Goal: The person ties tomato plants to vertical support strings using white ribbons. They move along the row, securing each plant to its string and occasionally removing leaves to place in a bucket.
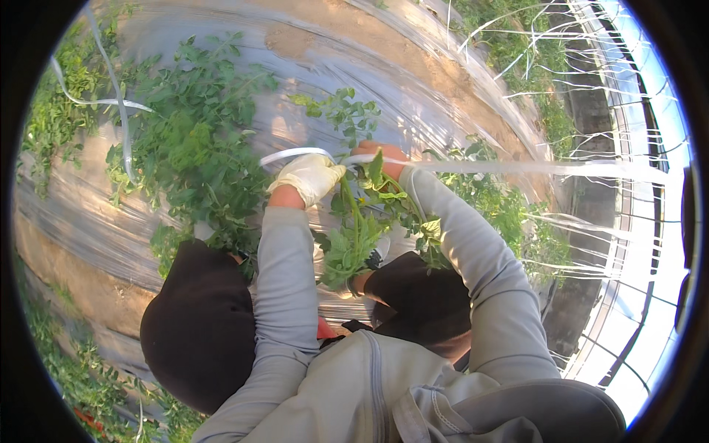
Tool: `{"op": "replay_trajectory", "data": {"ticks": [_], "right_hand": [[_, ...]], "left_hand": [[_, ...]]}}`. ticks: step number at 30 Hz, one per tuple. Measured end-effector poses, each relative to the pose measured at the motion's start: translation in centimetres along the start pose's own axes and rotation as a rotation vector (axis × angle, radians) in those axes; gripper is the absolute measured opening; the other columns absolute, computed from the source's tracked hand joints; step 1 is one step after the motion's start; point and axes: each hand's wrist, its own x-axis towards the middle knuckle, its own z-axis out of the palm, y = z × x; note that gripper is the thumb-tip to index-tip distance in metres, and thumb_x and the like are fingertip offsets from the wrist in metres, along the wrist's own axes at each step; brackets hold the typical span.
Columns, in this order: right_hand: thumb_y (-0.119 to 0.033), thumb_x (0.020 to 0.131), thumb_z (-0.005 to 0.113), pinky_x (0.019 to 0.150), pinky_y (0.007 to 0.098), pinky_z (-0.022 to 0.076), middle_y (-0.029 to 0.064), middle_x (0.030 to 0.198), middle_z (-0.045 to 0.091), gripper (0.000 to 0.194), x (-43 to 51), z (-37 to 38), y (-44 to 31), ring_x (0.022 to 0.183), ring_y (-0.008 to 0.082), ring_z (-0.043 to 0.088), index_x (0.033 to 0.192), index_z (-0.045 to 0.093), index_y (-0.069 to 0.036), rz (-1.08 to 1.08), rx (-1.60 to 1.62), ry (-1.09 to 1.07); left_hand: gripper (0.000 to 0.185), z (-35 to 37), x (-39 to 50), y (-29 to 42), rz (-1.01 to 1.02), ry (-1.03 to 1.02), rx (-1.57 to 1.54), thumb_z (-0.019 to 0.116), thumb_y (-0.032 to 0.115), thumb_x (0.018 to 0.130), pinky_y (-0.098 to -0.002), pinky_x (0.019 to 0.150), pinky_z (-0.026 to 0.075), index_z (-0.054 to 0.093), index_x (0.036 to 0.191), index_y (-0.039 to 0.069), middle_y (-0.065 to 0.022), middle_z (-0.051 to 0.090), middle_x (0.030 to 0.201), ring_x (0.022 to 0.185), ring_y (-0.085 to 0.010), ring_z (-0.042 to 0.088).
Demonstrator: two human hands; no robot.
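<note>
My left hand (310, 176), in a cream glove, is closed at the top of a tomato plant's stem (353, 207). A white plastic twine strip (293, 154) loops over its fingers. Just to the right, my bare right hand (388, 155) has its fingers curled around the same strip, beside the stem. From there the strip (515, 167) runs taut towards the right rim. Leaves (376, 171) hide part of my right hand and its fingertips. Below the hands, the leafy lower plant (352, 252) stands between my knees.
A dense tomato plant (199, 133) grows at left, with another twine strip (123, 111) hanging by it. More plants (493, 199) stand at right. Plastic mulch film (399, 111) covers the soil. Many white strings (598, 232) hang along the greenhouse side. My dark-trousered knees (199, 326) flank the plant.
</note>
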Motion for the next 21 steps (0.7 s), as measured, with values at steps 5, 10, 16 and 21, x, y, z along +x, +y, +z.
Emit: {"op": "replay_trajectory", "data": {"ticks": [5,10,16,21], "right_hand": [[-0.023,0.086,0.06,0.084,0.0442,0.0511,0.0192,0.107,0.066,0.03,-0.3,1.9,0.1,0.1,0.0383,0.065,0.113,0.063,-0.009,-0.147,-0.056,0.117],[-0.018,0.08,0.064,0.084,0.0451,0.0516,0.0196,0.104,0.067,0.04,0.0,2.3,-2.4,0.1,0.0385,0.065,0.119,0.062,-0.011,-0.08,-0.178,0.086],[-0.014,0.074,0.068,0.083,0.0471,0.0527,0.0169,0.105,0.068,0.043,-1.6,0.1,-4.7,0.099,0.0378,0.066,0.117,0.062,-0.011,0.081,-0.35,-0.052],[-0.013,0.082,0.064,0.08,0.0462,0.054,0.015,0.105,0.067,0.03,-2.9,-1.1,-4.2,0.099,0.036,0.066,0.111,0.062,-0.008,0.166,-0.626,0.103]], "left_hand": [[0.039,-1.4,-1.9,0.8,0.236,0.2,-0.5,0.062,0.003,0.085,-0.029,0.079,0.053,0.067,0.123,0.007,-0.009,0.069,0.116,0.089,-0.0166,0.066],[0.04,3.0,1.1,-2.5,0.337,0.057,-0.761,0.065,-0.001,0.087,-0.0251,0.078,0.051,0.063,0.127,0.0,-0.0051,0.067,0.111,0.081,-0.0104,0.06],[0.019,6.1,3.2,-3.9,0.271,0.222,-0.714,0.062,0.016,0.097,-0.0229,0.066,0.045,0.068,0.109,0.003,-0.0007,0.069,0.09,0.072,-0.0075,0.055],[0.021,5.9,2.2,-2.0,0.144,0.136,-0.837,0.058,0.02,0.099,-0.0254,0.07,0.045,0.07,0.11,0.006,-0.0007,0.069,0.088,0.074,-0.0095,0.055]]}}
